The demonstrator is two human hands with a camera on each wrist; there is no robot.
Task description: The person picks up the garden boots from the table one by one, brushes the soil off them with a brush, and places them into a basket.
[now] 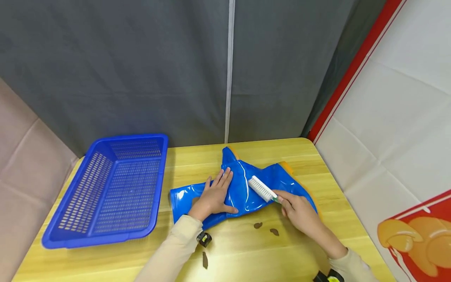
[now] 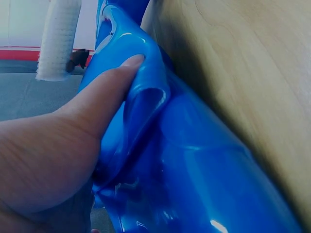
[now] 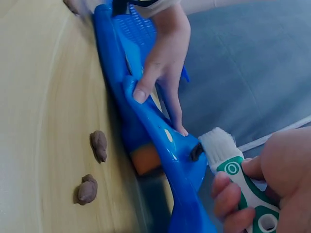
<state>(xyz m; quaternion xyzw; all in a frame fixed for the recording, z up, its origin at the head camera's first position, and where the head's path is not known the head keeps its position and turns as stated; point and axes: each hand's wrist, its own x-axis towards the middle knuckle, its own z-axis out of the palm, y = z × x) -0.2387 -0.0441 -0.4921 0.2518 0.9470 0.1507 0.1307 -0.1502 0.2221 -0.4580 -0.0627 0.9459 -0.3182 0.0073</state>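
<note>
a grey curtain (image 1: pixel 116 70) fills the top of the head view, with a white panel (image 1: pixel 398 117) at the right, its red lower corner printed with rounded orange shapes. below is a wooden table (image 1: pixel 239 260). a blue mesh basket (image 1: pixel 102 239) takes up the left of the frame.

two overlapping glossy blue boots (image 1: pixel 243 192) with orange soles lie on the table, right of the basket, around the lower centre. the left hand (image 1: pixel 213 197) presses on them with fingers spread; the left wrist view shows its thumb bearing on a fold. the right hand (image 1: pixel 301 213), lower right of centre, curls its fingers round the handle of a white-bristled brush (image 1: pixel 260 188).

brown lumps (image 1: pixel 258 225) sit on the table below the boots, two near each other and one further left, at the bottom. only the right wrist view plainly shows a dark lump (image 3: pixel 196 152) on the boot, right at the bristles. that view also reveals the green-and-white handle (image 3: pixel 250 194), with a hole in it and a white ring-shaped mark (image 3: pixel 232 168) near the bristles.
</note>
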